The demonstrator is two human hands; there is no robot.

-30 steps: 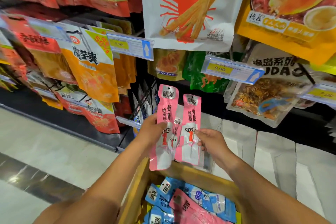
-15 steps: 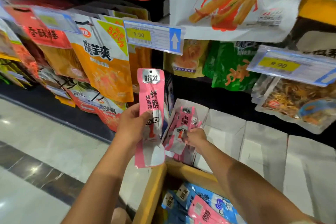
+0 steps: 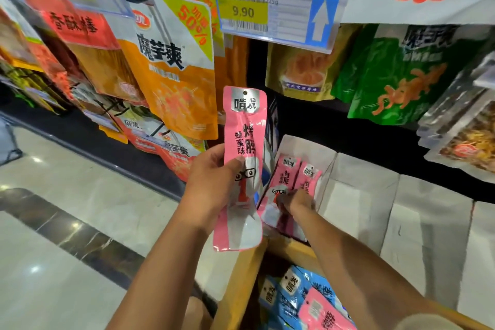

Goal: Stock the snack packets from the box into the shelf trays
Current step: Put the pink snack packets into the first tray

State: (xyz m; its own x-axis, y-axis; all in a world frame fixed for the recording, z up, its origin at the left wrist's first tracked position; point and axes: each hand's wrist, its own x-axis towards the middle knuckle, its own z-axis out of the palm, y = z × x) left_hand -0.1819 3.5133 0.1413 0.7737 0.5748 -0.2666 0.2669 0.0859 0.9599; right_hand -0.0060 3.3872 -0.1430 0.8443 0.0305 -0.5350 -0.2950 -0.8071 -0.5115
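Observation:
My left hand (image 3: 214, 182) grips a long pink snack packet (image 3: 245, 142) upright in front of the shelf, thumb across its middle. My right hand (image 3: 297, 202) reaches into the leftmost white shelf tray (image 3: 326, 161) and pinches the lower part of two pink packets (image 3: 294, 177) that stand inside it. Below, the wooden box (image 3: 241, 281) holds several blue packets (image 3: 289, 292) and pink packets (image 3: 321, 313).
More white trays (image 3: 359, 209) run to the right along the low shelf. Large orange bags (image 3: 171, 75) and green bags (image 3: 396, 75) hang above, with a 9.90 price tag (image 3: 273, 12) jutting out. Pale tiled floor (image 3: 53, 209) lies to the left.
My right hand carried its pink packets from beside the left hand's packet down into the leftmost tray. My left hand kept one packet upright. The view moved closer to the shelf.

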